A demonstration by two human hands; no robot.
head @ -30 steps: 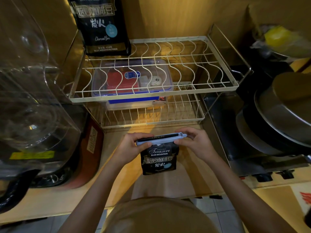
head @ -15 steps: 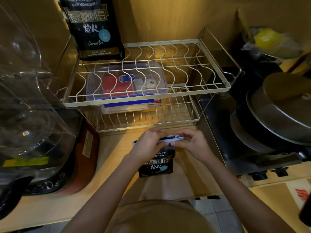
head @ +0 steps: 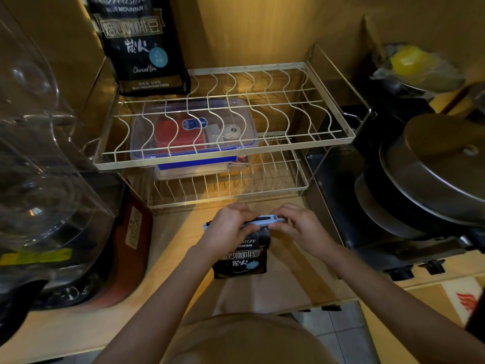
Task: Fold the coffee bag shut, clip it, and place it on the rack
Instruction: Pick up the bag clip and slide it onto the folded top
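A small black coffee bag (head: 242,261) stands on the wooden counter just in front of the two-tier wire rack (head: 325,139). A pale blue clip (head: 262,222) lies across its folded top. My left hand (head: 231,227) covers the clip's left half and the bag's upper left corner, fingers closed over them. My right hand (head: 299,227) pinches the clip's right end. The bag's top edge is hidden under the clip and my hands.
A larger black coffee bag (head: 141,46) stands at the back left of the rack's top shelf. A clear blue-rimmed box (head: 194,130) sits on the lower shelf. A clear plastic appliance (head: 39,158) stands at the left; stacked metal pans (head: 430,174) at the right.
My left hand has slid right along the clip and now covers more of it. My right hand stays at the clip's right end. The camera has tilted slightly.
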